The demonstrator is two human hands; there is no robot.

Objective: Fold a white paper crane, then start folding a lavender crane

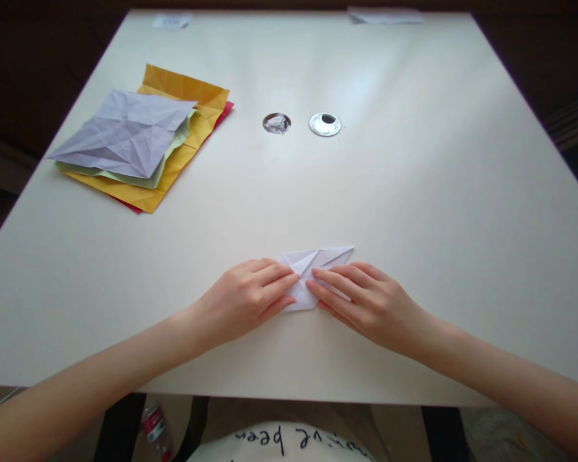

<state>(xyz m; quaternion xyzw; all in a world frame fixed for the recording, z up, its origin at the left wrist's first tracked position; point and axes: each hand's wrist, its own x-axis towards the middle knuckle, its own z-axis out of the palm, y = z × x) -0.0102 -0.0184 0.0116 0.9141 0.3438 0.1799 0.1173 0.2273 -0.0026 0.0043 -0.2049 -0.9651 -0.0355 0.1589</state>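
Left hand and right hand press flat, fingers extended, on folded white paper.

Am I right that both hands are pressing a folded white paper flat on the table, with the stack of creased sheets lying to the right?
Not quite: the stack of creased sheets lies to the left, as the head view shows. Both the left hand and right hand do press the folded white paper on the table.

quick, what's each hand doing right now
Left hand: open, flat, fingers pressing the folded white paper on the table.
Right hand: open, flat, fingertips pressing the same paper.
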